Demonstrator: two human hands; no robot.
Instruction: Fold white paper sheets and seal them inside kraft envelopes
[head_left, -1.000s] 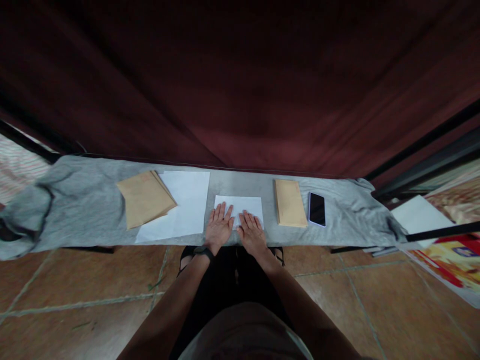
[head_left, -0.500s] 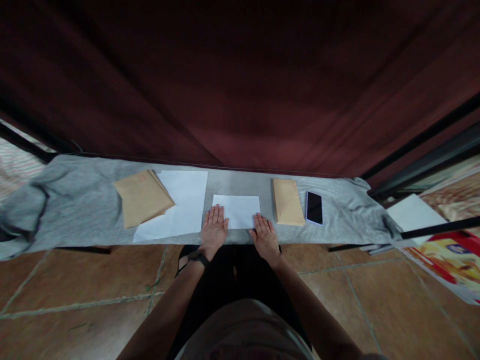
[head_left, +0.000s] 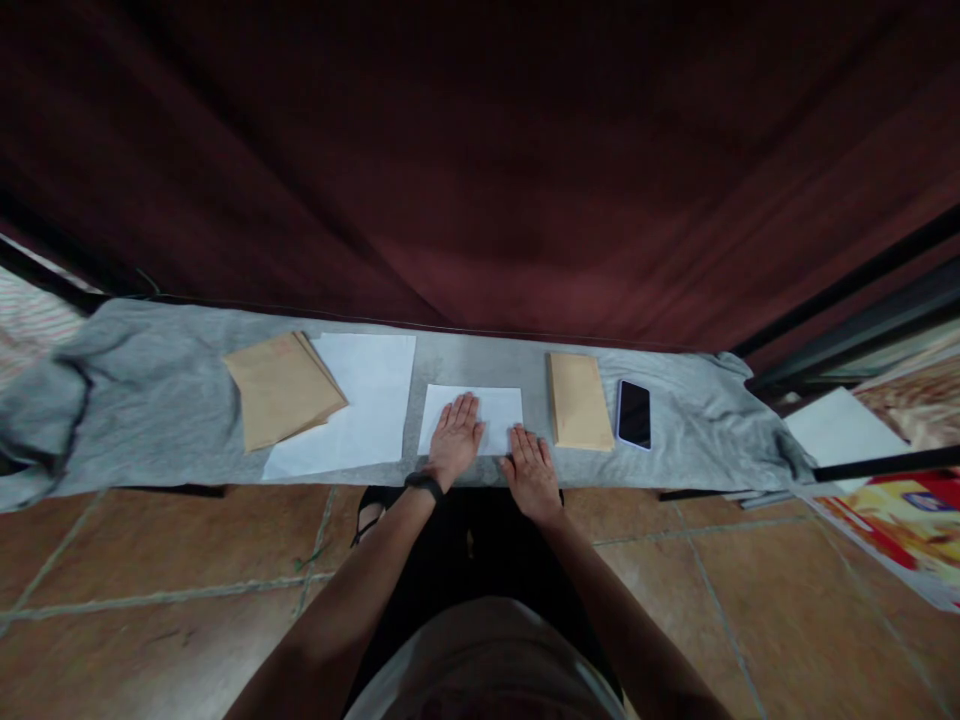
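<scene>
We have left hand (head_left: 454,440) flat on the white paper (head_left: 496,408), mid desk (head_left: 480,362); right hand (head_left: 531,468) on its near right corner. Fingers (head_left: 463,410) straight, holding nothing. Envelope (head_left: 579,402) just right of it.

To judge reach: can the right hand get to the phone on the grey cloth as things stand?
Probably yes. The right hand lies flat by the white paper; between it and the phone lies only a flat brown envelope, nothing upright.
</scene>
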